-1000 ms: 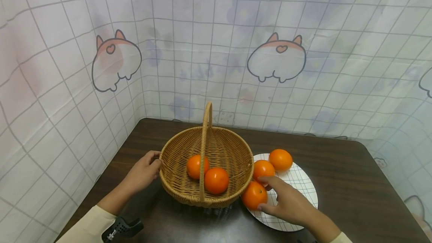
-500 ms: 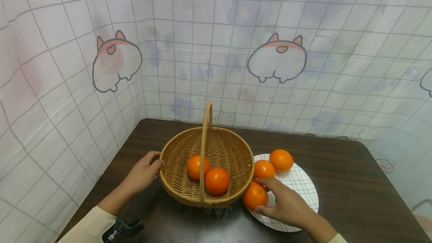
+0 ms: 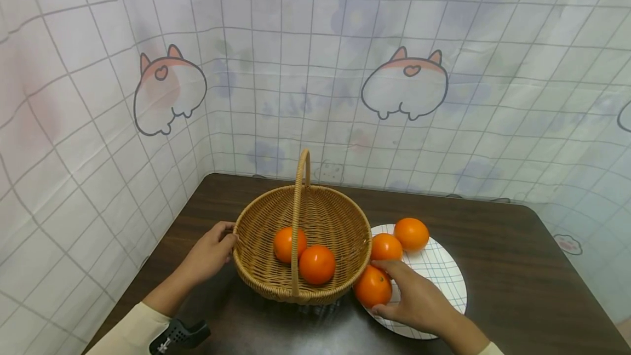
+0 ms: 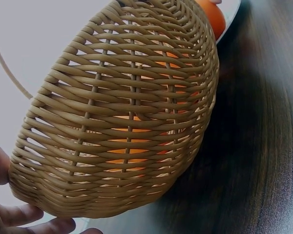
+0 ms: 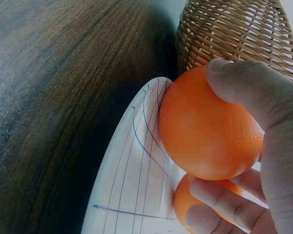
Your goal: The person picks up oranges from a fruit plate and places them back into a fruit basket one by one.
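The round wicker basket [image 3: 266, 287] stands on the table with two oranges [image 3: 317, 265] inside and a tall arched handle [image 3: 297, 218]. At its left rim my left hand [image 3: 208, 256] grips the edge, thumb on one side and fingers on the other in the left wrist view. A white plate [image 3: 446, 273] with a line grid lies to the right, partly behind the basket. My right hand [image 3: 421, 296] holds the nearest orange [image 5: 207, 126] on that plate between thumb and fingers. Two more oranges [image 3: 411, 234] sit farther back, one beside the basket rim.
The dark wooden table [image 3: 503, 256] ends at a gridded white curtain [image 3: 315, 70] behind and at both sides. A black strap device [image 3: 178, 335] is on the left wrist.
My right hand has shifted slightly left and closed its fingers and thumb around the near orange. The left hand and the basket look the same.
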The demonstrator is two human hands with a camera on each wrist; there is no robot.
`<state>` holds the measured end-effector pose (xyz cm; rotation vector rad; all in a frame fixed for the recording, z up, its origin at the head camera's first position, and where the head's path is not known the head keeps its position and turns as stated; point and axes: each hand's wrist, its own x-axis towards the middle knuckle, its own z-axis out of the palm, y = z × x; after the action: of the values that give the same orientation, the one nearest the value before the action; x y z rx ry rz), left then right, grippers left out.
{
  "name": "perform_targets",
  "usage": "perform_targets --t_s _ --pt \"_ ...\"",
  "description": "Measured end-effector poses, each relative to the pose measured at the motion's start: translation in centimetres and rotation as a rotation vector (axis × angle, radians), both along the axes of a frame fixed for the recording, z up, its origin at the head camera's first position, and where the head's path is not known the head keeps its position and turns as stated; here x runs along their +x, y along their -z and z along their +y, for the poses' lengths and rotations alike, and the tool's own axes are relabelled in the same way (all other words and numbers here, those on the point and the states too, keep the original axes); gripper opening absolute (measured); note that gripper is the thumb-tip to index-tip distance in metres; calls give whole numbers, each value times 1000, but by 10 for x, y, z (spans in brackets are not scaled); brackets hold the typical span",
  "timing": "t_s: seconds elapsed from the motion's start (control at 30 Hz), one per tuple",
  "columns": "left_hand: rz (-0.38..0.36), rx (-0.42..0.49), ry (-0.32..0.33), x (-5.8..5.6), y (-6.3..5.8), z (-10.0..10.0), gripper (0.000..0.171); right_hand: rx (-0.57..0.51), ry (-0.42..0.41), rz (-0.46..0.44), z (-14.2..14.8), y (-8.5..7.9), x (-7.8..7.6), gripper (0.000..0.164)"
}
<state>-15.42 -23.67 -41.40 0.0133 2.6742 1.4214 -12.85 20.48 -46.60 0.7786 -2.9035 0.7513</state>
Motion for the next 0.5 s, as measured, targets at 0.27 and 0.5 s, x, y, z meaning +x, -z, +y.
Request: perform_targets --t_s 0.27,0.5 --pt "1 -9 -7 0 -1 1 46 -20 -24 11 0 -1 3 79" --pt "-2 -13 -9 0 -2 2 46 -34 -27 4 2 -4 6 77"
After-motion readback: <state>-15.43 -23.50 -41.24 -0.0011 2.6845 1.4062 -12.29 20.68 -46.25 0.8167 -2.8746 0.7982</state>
